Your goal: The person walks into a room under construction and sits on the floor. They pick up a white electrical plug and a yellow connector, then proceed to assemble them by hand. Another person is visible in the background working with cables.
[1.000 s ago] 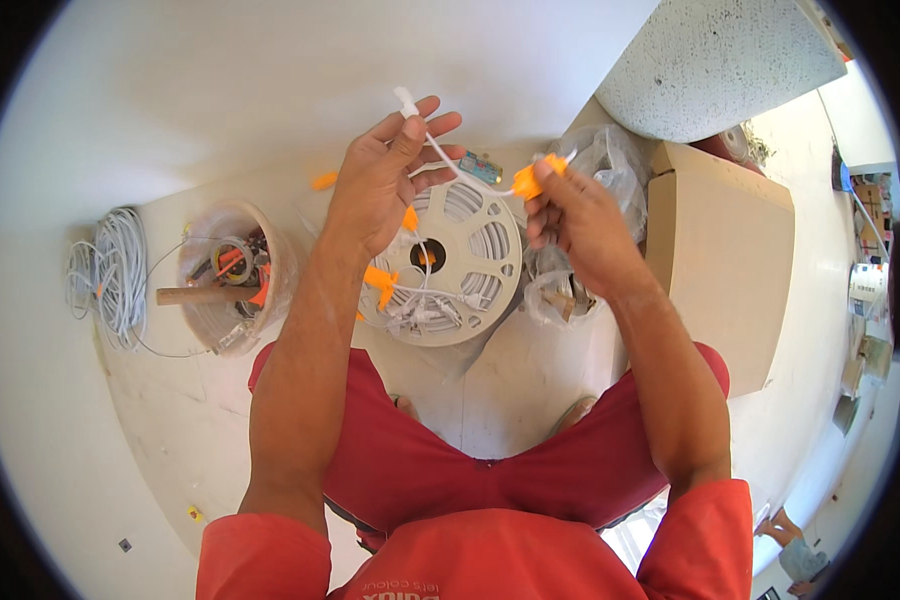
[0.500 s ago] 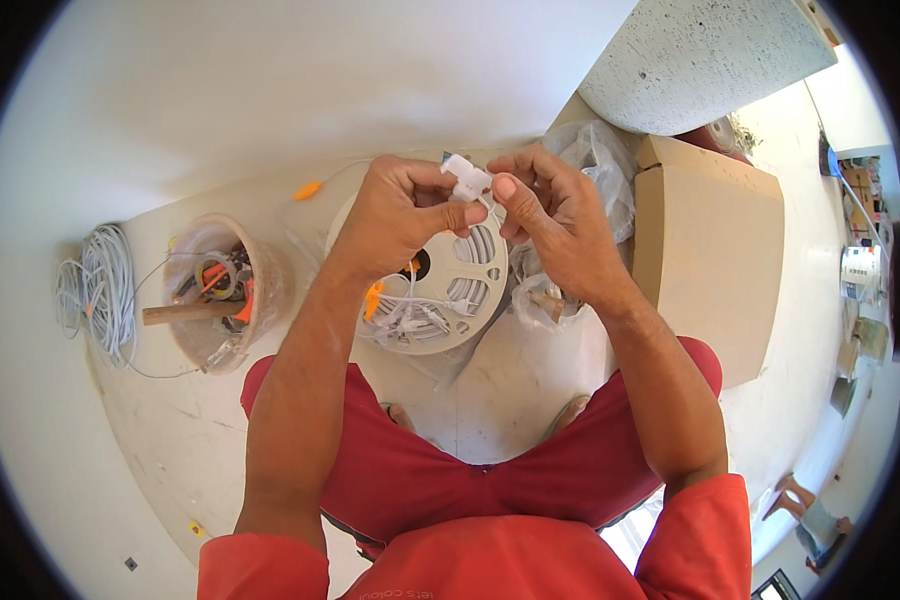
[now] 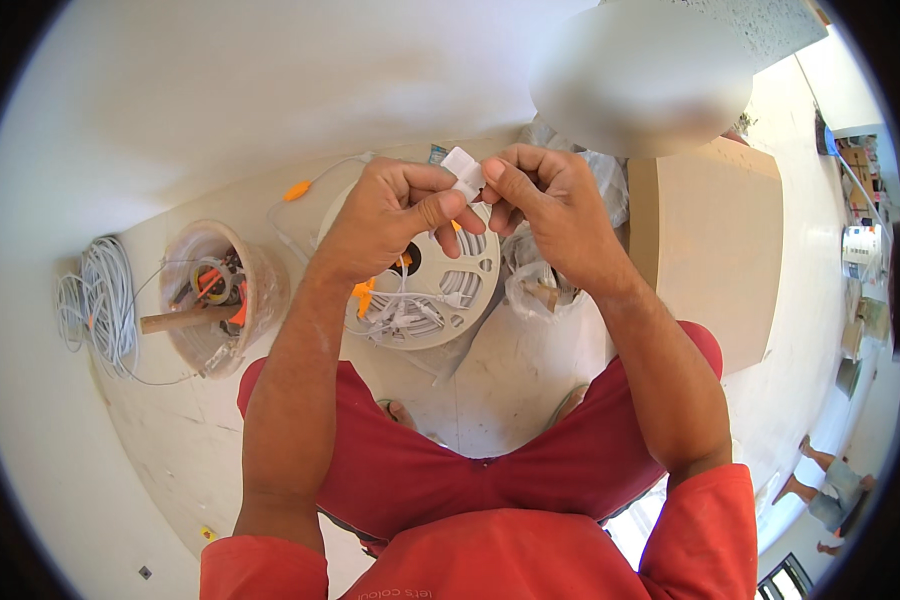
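- Head view: white plastic piece [image 3: 461, 169] at twelve o'clock, clamped by thumb and fingers of left hand [image 3: 395, 215], lower part hidden.
- Right hand [image 3: 558, 208]: fingertips at piece's three-o'clock edge; cannot tell whether pinching.
- Reel [image 3: 435, 272], six o'clock of piece: partly covered by left hand.
- Bucket [image 3: 269, 275], nine o'clock: contents jumbled.

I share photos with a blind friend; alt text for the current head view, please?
A person's left hand holds a small white piece, the right hand at its edge, over a white reel. A cluttered bucket stands left, a cardboard box right.
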`<state>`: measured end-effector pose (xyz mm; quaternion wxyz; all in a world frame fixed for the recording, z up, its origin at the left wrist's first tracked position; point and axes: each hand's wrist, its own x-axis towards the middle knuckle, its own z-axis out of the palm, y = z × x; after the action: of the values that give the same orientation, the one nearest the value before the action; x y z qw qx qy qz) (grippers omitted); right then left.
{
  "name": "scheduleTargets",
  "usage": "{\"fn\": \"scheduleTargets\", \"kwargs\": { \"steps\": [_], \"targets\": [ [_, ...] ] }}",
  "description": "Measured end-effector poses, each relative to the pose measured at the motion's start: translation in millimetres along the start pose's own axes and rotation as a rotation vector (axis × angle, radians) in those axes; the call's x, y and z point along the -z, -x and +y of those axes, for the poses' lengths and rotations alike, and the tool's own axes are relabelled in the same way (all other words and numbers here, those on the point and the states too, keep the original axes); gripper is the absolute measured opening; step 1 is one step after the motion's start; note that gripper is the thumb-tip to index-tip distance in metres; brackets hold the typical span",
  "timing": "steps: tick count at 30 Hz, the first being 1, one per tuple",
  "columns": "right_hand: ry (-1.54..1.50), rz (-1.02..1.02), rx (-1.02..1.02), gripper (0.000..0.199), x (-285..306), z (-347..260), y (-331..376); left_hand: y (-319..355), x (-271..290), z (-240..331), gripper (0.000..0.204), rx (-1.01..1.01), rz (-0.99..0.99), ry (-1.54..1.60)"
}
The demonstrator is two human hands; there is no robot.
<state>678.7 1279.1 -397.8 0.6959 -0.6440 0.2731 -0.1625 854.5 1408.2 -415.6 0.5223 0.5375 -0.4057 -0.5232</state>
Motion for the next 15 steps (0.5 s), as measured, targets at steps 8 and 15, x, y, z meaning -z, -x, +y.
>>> {"fn": "scheduleTargets", "kwargs": {
  "steps": [8,15],
  "targets": [
    [-0.139,-0.032,-0.041,0.035,2,3,-4,-1,2,4,0.038,0.049,-0.026,0.023],
    [-0.111,-0.096,-0.017,0.03,2,-2,-3,-2,10,-7,0.035,-0.021,-0.046,-0.037]
  ]
}}
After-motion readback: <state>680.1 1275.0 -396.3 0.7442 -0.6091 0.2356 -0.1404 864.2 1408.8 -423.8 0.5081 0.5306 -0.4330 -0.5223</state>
